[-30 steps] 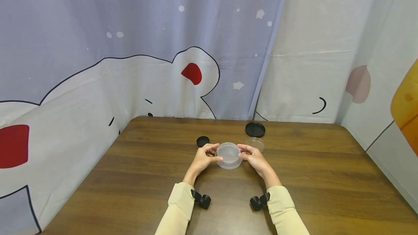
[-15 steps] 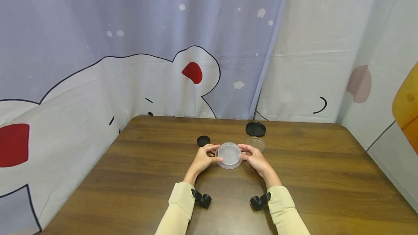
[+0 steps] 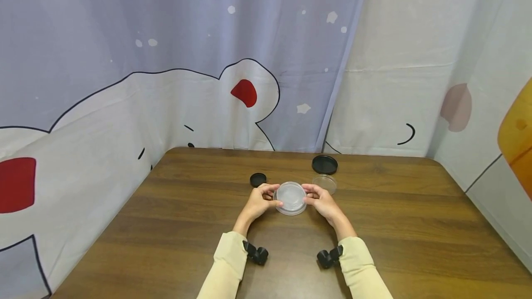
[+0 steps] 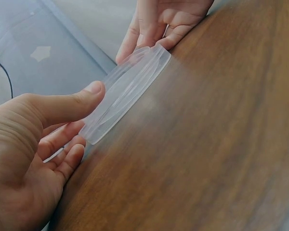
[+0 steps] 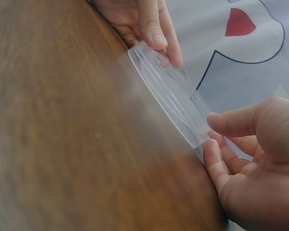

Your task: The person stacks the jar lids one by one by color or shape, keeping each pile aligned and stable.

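In the head view my left hand (image 3: 257, 202) and right hand (image 3: 324, 203) face each other across a clear round plastic lid (image 3: 291, 195). Each pinches its edge between thumb and fingers. Below it, a slightly wider clear round piece (image 3: 291, 212) shows as a rim around the near side. In the left wrist view, stacked see-through layers (image 4: 125, 96) lie close over the wood, my left thumb (image 4: 82, 103) at the upper edge. From the right wrist, the right thumb (image 5: 226, 122) reaches the near edge of the same stack (image 5: 168, 91).
A small black round lid (image 3: 258, 179) lies beyond the left hand. Behind the right hand are another clear round lid (image 3: 325, 182) and a larger black one (image 3: 325, 164). The brown wooden table (image 3: 395, 225) ends at a printed curtain (image 3: 187, 36).
Both hands keep their grip at the edges of the clear lid and stay in nearly the same place. The other lids have not moved.
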Available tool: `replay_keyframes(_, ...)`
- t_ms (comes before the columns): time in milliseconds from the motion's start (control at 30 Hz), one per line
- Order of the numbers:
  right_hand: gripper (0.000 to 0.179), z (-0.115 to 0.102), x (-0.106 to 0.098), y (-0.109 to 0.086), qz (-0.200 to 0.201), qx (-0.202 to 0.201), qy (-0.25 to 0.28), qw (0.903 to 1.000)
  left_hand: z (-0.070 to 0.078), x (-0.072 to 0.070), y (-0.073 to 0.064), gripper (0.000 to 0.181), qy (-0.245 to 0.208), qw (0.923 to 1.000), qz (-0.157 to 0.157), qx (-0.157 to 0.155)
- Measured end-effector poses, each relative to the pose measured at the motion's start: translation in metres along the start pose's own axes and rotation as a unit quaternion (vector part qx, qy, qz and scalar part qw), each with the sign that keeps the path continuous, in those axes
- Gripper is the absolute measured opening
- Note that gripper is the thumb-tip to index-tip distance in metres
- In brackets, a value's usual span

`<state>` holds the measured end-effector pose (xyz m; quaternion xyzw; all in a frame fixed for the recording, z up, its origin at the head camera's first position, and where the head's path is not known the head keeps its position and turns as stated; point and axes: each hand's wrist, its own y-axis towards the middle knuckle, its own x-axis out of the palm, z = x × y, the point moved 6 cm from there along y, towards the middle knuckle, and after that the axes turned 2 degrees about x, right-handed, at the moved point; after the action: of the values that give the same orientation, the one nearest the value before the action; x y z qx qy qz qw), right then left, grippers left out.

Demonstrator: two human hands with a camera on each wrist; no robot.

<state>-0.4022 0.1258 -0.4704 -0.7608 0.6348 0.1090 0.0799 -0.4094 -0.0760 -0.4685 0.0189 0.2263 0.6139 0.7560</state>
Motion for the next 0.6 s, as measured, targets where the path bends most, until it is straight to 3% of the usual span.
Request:
replay_keyframes(300, 0.044, 0.0000, 0.0018, 0.0007, 0.002, 0.012, -0.006, 0.9999, -0.0006, -0.0014, -0.0011, 0.053, 0.003, 0.9997, -0.003, -0.022)
replay_keyframes(600, 0.048, 0.0021, -0.0006, 0.0005, 0.002, 0.018, -0.008, 0.9998, -0.0004, 0.0006, -0.0011, 0.053, 0.005, 1.0000, -0.002, -0.006)
